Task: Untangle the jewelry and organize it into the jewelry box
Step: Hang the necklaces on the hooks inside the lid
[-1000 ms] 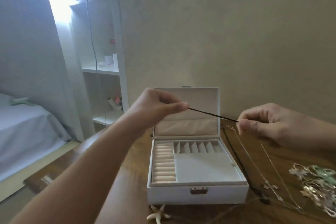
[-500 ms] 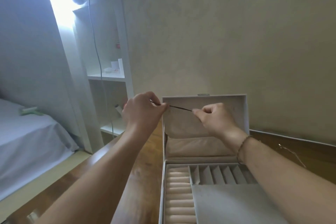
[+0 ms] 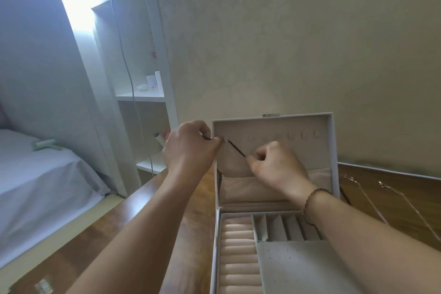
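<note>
From the head camera, two hands are held up in front of the open lid of a white jewelry box (image 3: 333, 150). The left hand (image 3: 188, 150) pinches one end of a thin black cord (image 3: 236, 148) between thumb and finger. The right hand (image 3: 274, 164) pinches the other end, lower down and to the right. The cord runs in a straight tight line between them, just in front of the inside of the lid. A row of small round hooks (image 3: 303, 135) sits along the top of the lid, and the left hand's end of the cord is next to the hook farthest left. A soft pocket (image 3: 241, 190) is at the bottom of the lid.

The box stands on a brown wooden tabletop (image 3: 191, 222). Its tray has soft ring rolls (image 3: 238, 253) on the left, small slots (image 3: 279, 227) at the back, and a flat gray pad (image 3: 298, 267). The right wrist wears a dark bracelet (image 3: 310, 194).

Two thin silver chains (image 3: 372, 200) lie on the tabletop to the right of the box. A bed (image 3: 35, 186) and a white shelf (image 3: 143, 98) are on the left.
</note>
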